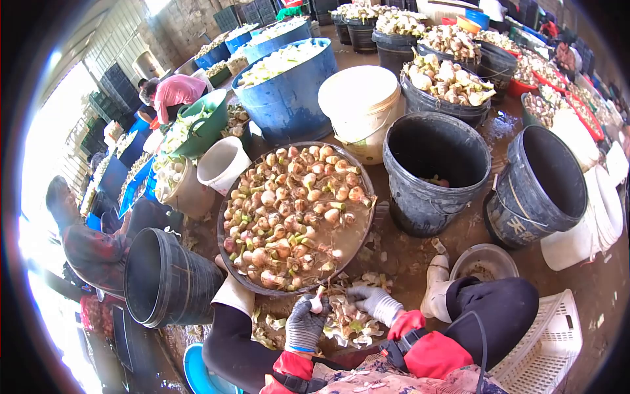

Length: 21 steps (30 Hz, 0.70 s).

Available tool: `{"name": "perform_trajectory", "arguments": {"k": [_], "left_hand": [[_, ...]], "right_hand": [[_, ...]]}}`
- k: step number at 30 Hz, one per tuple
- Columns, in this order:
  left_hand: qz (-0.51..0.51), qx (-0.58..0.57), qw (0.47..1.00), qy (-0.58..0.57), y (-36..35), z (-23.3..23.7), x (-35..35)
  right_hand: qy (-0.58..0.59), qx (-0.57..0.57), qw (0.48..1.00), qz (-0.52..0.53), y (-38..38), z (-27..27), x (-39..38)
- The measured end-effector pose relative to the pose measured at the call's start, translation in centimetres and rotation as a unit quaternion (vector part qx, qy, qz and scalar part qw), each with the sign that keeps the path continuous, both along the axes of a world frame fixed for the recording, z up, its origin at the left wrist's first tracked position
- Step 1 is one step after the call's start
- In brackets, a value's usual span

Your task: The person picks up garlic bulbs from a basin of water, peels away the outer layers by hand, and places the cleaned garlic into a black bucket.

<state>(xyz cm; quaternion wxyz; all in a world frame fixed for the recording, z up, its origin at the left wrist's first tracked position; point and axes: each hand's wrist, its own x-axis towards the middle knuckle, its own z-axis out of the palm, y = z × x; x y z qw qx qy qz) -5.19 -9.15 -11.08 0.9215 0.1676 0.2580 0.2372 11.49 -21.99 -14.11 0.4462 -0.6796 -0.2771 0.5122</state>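
Note:
Wrapped round a pale garlic bulb [317, 305], my left hand [306, 324] wears a grey glove and is just below the rim of a wide round basin [293, 291]. Many unpeeled bulbs with short stems [279, 220] lie in that basin, with bare muddy surface at its right. My right hand [375, 303], also gloved, is a little to the right of the bulb and apart from it; its fingers are partly spread and nothing shows in them. Peeled skins [351, 322] are heaped on the ground between and below both hands.
A black bucket [161, 276] stands left of the basin, two more [436, 171] [538, 187] to its right. A small metal bowl [484, 261] and a white crate [545, 341] are at the right. A seated person [92, 249] is at the left. Filled tubs [285, 92] stand behind.

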Motion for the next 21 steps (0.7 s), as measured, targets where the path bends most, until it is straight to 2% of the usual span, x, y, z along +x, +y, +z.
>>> {"name": "perform_trajectory", "arguments": {"k": [1,2,3,4,5,6,8,9,10,11,12,13,14,15,17,18,19,21], "left_hand": [[-0.009,0.018,1.0,-0.011,0.2,0.2,-0.1],[-0.009,0.019,1.0,-0.011,0.0,1.0,0.3],[0.009,0.065,0.997,0.031,-0.7,2.2,0.9],[0.029,0.108,0.991,0.077,-1.2,2.6,1.0],[0.004,0.145,0.986,0.076,-1.1,1.3,0.5],[-0.02,0.202,0.974,0.103,-1.0,-0.2,0.4],[-0.083,0.308,0.932,0.17,-1.4,-1.6,0.6],[-0.083,0.38,0.9,0.197,-2.1,-1.8,0.9],[-0.086,0.442,0.864,0.227,-2.4,-2.0,0.9],[-0.089,0.5,0.822,0.256,-2.6,-1.8,1.0],[-0.09,0.501,0.822,0.255,-2.7,-1.6,1.1],[-0.074,0.627,0.715,0.299,-2.7,-1.3,1.1],[-0.055,0.735,0.587,0.335,-2.8,-0.5,1.3],[-0.054,0.736,0.586,0.335,-2.8,0.4,1.4],[-0.096,0.764,0.517,0.373,-2.8,1.9,1.7],[-0.065,0.776,0.511,0.363,-2.9,1.8,2.0],[-0.066,0.777,0.511,0.362,-2.9,1.8,2.1],[-0.087,0.745,0.553,0.363,-3.1,1.8,2.2]], "right_hand": [[-0.131,-0.137,0.978,0.088,0.3,-1.6,-0.2],[-0.352,-0.162,0.918,0.082,-0.1,-2.7,-1.4],[-0.352,-0.163,0.918,0.083,0.3,-2.7,-1.4],[-0.222,-0.054,0.973,-0.019,0.9,-2.9,-1.9],[-0.082,0.054,0.988,-0.123,1.4,-2.8,-2.5],[0.094,0.064,0.982,-0.154,2.0,-2.1,-2.9],[0.1,0.072,0.981,-0.15,2.2,-0.5,-3.1],[0.108,0.079,0.981,-0.141,2.2,-0.1,-3.2],[0.16,0.093,0.967,-0.175,2.2,0.0,-3.5],[0.161,0.093,0.967,-0.175,2.3,0.1,-3.7],[0.109,0.085,0.974,-0.177,2.4,0.2,-3.7],[0.057,0.076,0.979,-0.178,2.5,0.3,-3.7],[0.027,0.081,0.978,-0.189,2.7,0.2,-4.0],[0.027,0.083,0.978,-0.189,2.8,-0.1,-4.2],[0.029,0.094,0.967,-0.234,3.1,-0.5,-4.5],[0.051,0.091,0.964,-0.246,3.2,-0.7,-4.6],[0.051,0.092,0.963,-0.247,3.1,-0.9,-4.7],[0.106,0.088,0.955,-0.263,3.0,-0.8,-4.5]]}}
